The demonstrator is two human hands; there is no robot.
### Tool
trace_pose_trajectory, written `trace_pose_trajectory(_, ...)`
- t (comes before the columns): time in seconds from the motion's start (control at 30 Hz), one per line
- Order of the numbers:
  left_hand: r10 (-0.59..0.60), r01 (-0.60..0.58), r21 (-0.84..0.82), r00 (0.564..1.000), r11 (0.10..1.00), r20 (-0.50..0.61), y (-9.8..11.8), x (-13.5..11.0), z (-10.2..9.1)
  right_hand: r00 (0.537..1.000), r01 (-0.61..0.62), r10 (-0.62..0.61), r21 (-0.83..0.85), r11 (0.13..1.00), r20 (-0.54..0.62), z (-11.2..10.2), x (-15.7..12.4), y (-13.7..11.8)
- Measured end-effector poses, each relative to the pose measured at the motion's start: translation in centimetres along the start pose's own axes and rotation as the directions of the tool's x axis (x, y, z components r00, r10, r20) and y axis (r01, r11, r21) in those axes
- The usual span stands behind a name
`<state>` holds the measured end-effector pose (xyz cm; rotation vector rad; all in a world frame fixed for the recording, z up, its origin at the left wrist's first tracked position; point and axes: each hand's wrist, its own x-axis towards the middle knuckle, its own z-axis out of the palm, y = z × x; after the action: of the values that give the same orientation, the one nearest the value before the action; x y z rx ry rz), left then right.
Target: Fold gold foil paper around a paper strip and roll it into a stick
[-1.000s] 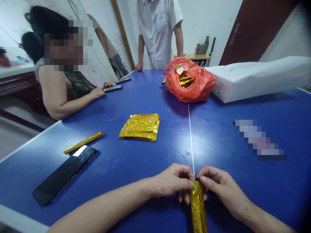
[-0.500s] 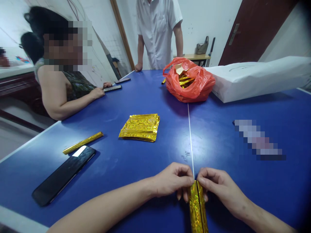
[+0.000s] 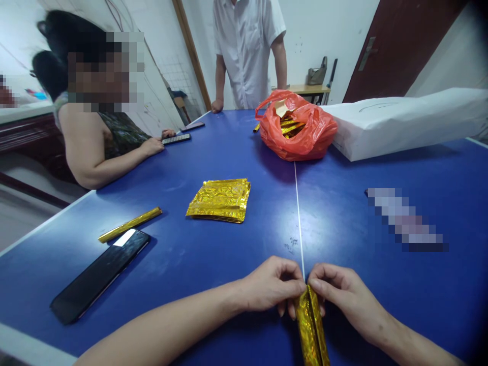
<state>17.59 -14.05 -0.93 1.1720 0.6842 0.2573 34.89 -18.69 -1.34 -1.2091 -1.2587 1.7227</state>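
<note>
A sheet of gold foil paper (image 3: 308, 325), folded or rolled in from both long sides toward a seam in the middle, is held at the table's near side. My left hand (image 3: 277, 284) pinches the far end of its left side. My right hand (image 3: 337, 287) pinches the same end on the right, thumb and fingers pressed together. The near end of the paper runs out of the bottom of the view. Ahead and to the left lies a stack of flat gold foil sheets (image 3: 219, 201).
On the blue table (image 3: 171, 244) are a black phone (image 3: 101, 277), a rolled gold tube (image 3: 130, 224), a red plastic bag (image 3: 301, 134) holding gold pieces, a large white package (image 3: 404, 122) and a blurred-out object (image 3: 406, 218). One person sits at left; another (image 3: 247, 51) stands opposite.
The far ends of the paper's two sides have drawn closer together between my fingertips, and its near end has shifted slightly right. Other things on the table stay put.
</note>
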Motion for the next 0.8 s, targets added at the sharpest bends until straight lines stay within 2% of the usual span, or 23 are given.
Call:
trace_pose_trajectory(0.23, 0.021, -0.023, -0.073, 0.999, 0.997, -0.027, -0.44, 0.23, -0.15, 1.000, -0.017, 0.017, -0.015, 1.000, -0.013, 0.01, -0.08, -0.02)
trace_pose_trajectory(0.8, 0.021, -0.026, -0.102, 0.999, 0.994, -0.046, -0.67, 0.40, -0.19, 0.999, -0.023, 0.022, -0.017, 1.000, -0.034, -0.03, -0.02, -0.11)
